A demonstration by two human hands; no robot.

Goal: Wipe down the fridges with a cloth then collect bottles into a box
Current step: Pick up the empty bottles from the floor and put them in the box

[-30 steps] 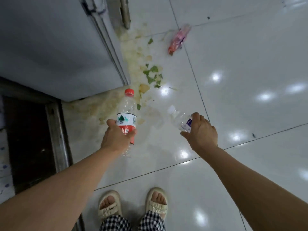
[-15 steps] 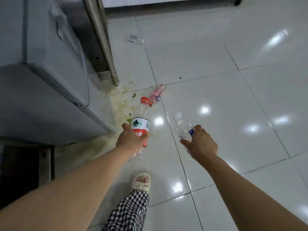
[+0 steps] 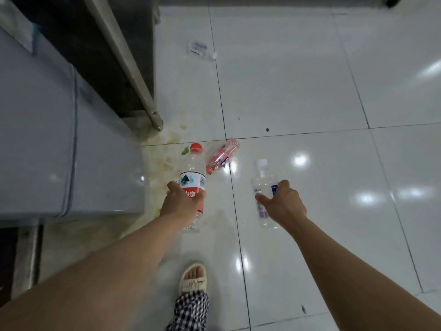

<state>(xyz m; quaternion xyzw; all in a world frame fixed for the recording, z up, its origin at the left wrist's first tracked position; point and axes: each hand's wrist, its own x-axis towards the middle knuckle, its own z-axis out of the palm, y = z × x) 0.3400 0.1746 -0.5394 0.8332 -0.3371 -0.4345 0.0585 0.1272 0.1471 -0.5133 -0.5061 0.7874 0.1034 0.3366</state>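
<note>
- Far left is the grey fridge [image 3: 71, 149], with a metal leg [image 3: 143, 101] just past it and a yellowish spill with green scraps [image 3: 164, 154] on the white tiled floor [image 3: 310, 91] at its corner.
- My left hand [image 3: 181, 201] is wrapped around the label of the red-capped bottle [image 3: 193, 173]. It looks empty, so I'd guess next to no weight, with thin walls that dent if I squeeze. The label band is the grippy part and that's where I've got it. Its long axis runs away from me, cap forward and a bit up, base back by my wrist.
- Just beyond that cap, the pink bottle [image 3: 222, 156] lies flat on the floor beside the spill, long axis slanting up-right. It looks crumpled and could be sticky, so I'd take it round the middle.
- Further off, a small clear bottle [image 3: 201, 50] lies on its side by a tile seam, too blurry to say which way the cap points.
- My right hand [image 3: 284, 204] has thumb and fingers curled round the clear bottle with a purple label [image 3: 263, 180] at mid-body. Same deal: light, slick, crushable. White cap pointing away, base toward me.
- No box in view, so I can't say where these go.
</note>
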